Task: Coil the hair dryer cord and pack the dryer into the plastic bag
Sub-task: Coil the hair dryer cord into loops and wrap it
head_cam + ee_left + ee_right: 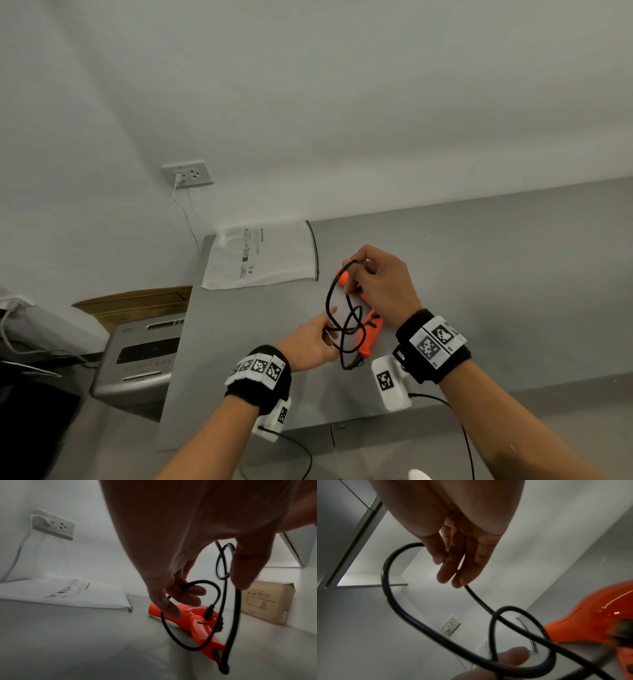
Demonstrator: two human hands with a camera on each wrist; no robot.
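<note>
An orange hair dryer (371, 330) lies on the grey table (479, 274), its black cord (330, 294) lifted above it in loose loops. My right hand (352, 274) pinches the top of the loops between thumb and fingers (440, 557). My left hand (329, 330) grips the lower strands, with its fingers (178, 592) curled round the cord (223, 615) above the dryer (197, 623). The white plastic bag (260, 257) lies flat at the table's far left corner, its dark zip edge facing the dryer.
A wall socket (187, 173) with a white plug and lead sits behind the bag. Left of the table stand a grey machine (144, 356) and a cardboard box (137, 301). Another cardboard box (267, 600) shows beyond the dryer in the left wrist view.
</note>
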